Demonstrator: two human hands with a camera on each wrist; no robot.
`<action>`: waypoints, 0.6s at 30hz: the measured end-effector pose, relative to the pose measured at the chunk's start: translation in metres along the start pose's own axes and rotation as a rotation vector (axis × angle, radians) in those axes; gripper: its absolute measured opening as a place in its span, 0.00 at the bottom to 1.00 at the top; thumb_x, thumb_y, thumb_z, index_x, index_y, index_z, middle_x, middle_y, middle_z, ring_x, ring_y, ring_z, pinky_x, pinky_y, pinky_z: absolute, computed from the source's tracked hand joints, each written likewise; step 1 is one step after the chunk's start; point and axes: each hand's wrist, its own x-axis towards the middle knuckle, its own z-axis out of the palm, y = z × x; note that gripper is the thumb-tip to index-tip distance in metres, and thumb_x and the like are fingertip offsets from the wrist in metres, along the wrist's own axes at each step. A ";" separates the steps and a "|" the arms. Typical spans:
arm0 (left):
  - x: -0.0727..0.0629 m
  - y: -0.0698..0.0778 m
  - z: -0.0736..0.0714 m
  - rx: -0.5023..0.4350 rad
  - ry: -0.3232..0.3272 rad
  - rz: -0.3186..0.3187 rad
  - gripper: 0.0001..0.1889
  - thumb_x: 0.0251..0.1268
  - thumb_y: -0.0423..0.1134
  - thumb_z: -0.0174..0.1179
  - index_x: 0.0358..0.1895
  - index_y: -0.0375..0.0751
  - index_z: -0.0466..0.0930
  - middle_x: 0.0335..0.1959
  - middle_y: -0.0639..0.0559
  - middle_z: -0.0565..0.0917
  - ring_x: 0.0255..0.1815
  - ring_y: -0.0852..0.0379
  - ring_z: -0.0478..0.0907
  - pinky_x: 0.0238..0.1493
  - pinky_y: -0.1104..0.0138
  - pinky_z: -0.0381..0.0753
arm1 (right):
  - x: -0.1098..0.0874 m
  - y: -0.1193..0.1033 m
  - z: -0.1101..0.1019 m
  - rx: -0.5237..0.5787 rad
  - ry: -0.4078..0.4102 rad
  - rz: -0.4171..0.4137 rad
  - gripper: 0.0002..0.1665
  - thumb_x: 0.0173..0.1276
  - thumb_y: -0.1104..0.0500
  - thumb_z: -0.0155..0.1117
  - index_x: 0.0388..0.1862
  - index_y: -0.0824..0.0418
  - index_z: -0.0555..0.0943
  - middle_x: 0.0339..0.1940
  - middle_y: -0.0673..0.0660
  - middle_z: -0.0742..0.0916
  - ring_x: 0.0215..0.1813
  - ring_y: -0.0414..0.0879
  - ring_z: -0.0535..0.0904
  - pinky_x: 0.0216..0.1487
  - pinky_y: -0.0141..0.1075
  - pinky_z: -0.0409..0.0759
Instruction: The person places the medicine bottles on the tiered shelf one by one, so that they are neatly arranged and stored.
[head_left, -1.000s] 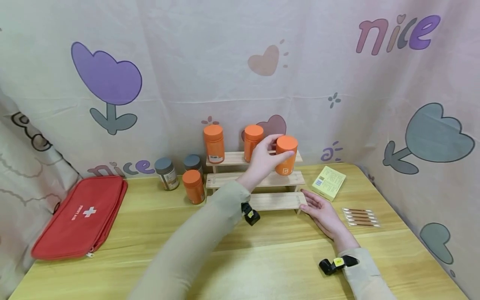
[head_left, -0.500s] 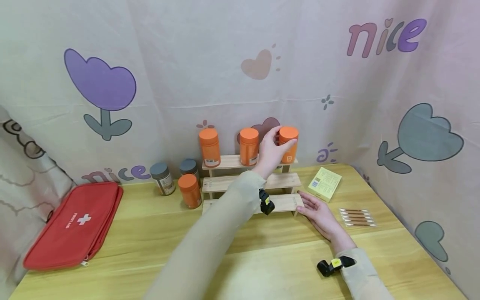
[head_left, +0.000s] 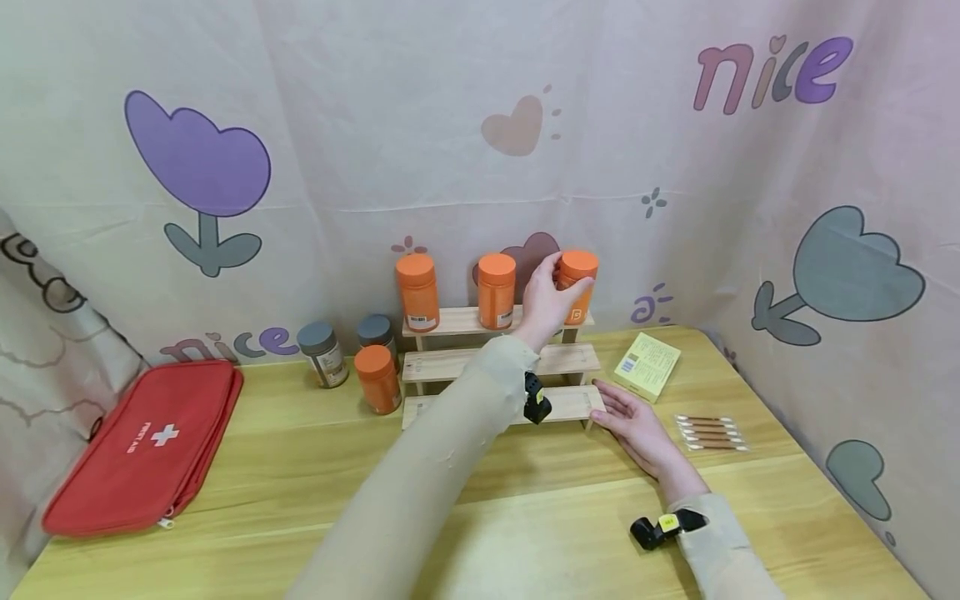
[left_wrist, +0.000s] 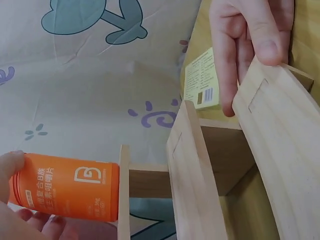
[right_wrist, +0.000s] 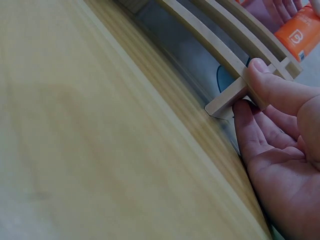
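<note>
My left hand point(head_left: 542, 304) holds an orange supplement bottle point(left_wrist: 75, 187) by its upper part, thumb on one side and fingers on the other. The bottle is upright, its base right at the right end of the top tier of a three-tier wooden stand point(head_left: 573, 358). Two similar orange bottles stand on that tier, one in the middle point(head_left: 495, 293) and one at the left point(head_left: 418, 296). At the stand's lower right corner, my right hand point(head_left: 637, 429) pinches the end of the bottom tier, thumb on top and fingers beneath, as the right wrist view shows.
Left of the stand are another orange bottle point(head_left: 379, 383) and two grey-lidded jars, one in front point(head_left: 326, 358) and one behind point(head_left: 375, 330). A red first-aid pouch point(head_left: 150, 450) lies at far left. A yellow box point(head_left: 647, 367) and packaged cotton swabs point(head_left: 710, 433) lie at right.
My left hand has raised the orange bottle from in front of the middle tier and moved it back to the top tier's right end. The right hand keeps its hold; the head view has shifted slightly.
</note>
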 end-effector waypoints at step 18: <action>-0.067 -0.014 -0.057 -0.013 -0.096 0.122 0.34 0.60 0.45 0.67 0.70 0.46 0.64 0.64 0.51 0.71 0.63 0.57 0.68 0.62 0.64 0.68 | -0.002 -0.005 0.002 0.005 -0.002 0.008 0.41 0.67 0.67 0.61 0.74 0.70 0.53 0.69 0.74 0.62 0.55 0.36 0.75 0.56 0.31 0.74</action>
